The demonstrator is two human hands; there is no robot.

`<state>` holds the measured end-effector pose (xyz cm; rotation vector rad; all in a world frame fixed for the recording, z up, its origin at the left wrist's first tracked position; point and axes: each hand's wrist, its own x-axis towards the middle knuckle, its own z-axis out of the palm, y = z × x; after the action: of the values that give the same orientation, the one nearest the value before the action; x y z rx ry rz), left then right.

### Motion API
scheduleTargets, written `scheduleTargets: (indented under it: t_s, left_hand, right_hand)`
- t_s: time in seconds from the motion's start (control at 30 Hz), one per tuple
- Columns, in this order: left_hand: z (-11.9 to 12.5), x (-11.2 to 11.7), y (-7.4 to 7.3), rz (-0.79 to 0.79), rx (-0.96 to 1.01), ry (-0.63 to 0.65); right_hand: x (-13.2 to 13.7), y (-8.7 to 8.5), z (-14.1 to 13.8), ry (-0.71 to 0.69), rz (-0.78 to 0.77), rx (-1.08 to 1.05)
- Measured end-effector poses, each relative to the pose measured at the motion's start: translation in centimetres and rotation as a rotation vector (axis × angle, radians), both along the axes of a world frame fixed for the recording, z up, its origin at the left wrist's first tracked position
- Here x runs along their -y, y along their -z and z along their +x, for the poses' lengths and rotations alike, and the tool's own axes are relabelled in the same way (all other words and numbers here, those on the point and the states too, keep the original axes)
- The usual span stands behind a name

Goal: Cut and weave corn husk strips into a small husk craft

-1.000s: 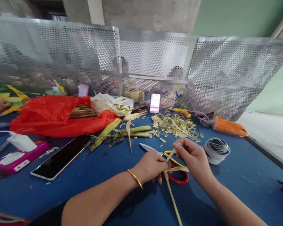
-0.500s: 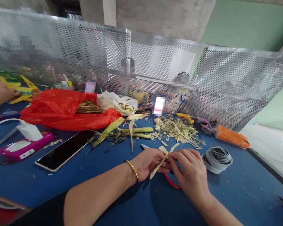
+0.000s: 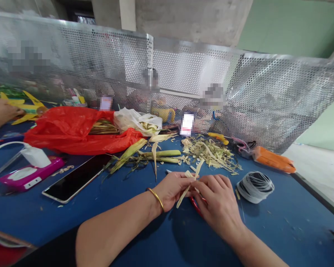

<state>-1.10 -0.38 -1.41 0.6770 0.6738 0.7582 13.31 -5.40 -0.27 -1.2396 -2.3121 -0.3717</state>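
Observation:
Pale corn husk strips (image 3: 183,197), crossed at a pinched middle, are held between both hands above the blue table. My left hand (image 3: 173,188), with a gold bangle (image 3: 156,198) on its wrist, is closed on the strips from the left. From the right, the fingertips of my right hand (image 3: 219,200) pinch the same crossing and partly hide it. Scissors with red handles (image 3: 196,207) lie under the hands, mostly covered. A ball of white cord (image 3: 255,187) sits to the right of my right hand.
Husk shreds (image 3: 211,152) and longer green husks (image 3: 128,152) lie ahead. Beyond are a red plastic bag (image 3: 64,128) and perforated metal screen (image 3: 189,70). Left are a phone (image 3: 76,178) and purple power strip (image 3: 33,172). Another person's hand (image 3: 5,111) is far left.
My right hand has shifted slightly left, closer to my left hand. The upper husk end now stands more upright. A small pale scrap shows beside the cord ball.

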Motion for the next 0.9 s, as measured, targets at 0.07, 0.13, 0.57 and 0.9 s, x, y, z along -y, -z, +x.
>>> scheduleTargets:
  t_s: [0.07, 0.13, 0.57, 0.9]
  left_hand:
    - [0.0, 0.0, 0.1, 0.011, -0.003, 0.005]
    - [0.0, 0.0, 0.1, 0.029, -0.011, 0.006]
    - [-0.1, 0.0, 0.4, 0.072, -0.043, 0.053]
    - [-0.1, -0.3, 0.2, 0.07, -0.203, -0.156]
  right_hand:
    - [0.1, 0.0, -0.3, -0.087, -0.033, 0.066]
    - [0.1, 0.3, -0.6, -0.163, -0.047, 0.139]
    - [-1.7, 1.6, 1.0, 0.214, -0.43, -0.839]
    - [-1.7, 1.8, 0.4, 0.162, -0.778, -0.998]
